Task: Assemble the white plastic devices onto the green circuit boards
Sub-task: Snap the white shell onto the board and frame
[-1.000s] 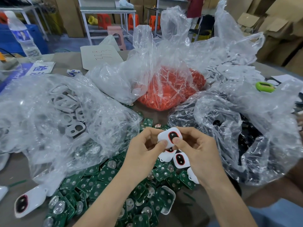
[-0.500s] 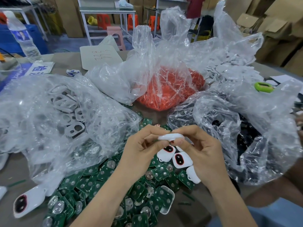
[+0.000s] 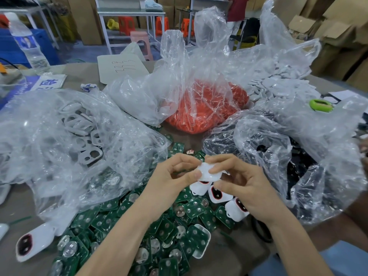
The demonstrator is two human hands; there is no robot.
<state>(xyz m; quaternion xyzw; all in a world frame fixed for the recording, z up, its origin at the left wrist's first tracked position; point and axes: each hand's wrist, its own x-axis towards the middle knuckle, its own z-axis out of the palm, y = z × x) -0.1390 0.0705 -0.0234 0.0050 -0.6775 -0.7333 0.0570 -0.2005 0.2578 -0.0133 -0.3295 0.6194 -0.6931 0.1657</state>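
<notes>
Both hands hold one white plastic device (image 3: 209, 172) above a pile of green circuit boards (image 3: 159, 232). My left hand (image 3: 175, 176) pinches its left edge between thumb and fingers. My right hand (image 3: 239, 186) grips its right side, thumb on the plain white face. Three white devices with red-rimmed black windows (image 3: 216, 194) lie on the boards just below my hands. One board sits in a white shell (image 3: 201, 243) near the front. Another white device (image 3: 33, 244) lies at the front left.
Clear plastic bags ring the work spot: white frames (image 3: 79, 132) at left, orange parts (image 3: 207, 108) in the middle, white parts (image 3: 278, 84) at back right, black parts (image 3: 298, 166) at right. A water bottle (image 3: 29, 44) stands far left. A green part (image 3: 320, 105) lies at right.
The white device was turned over in my hands: its red-rimmed window faced up a second ago, went edge-on, and its plain white side shows now. Both hands stayed in place.
</notes>
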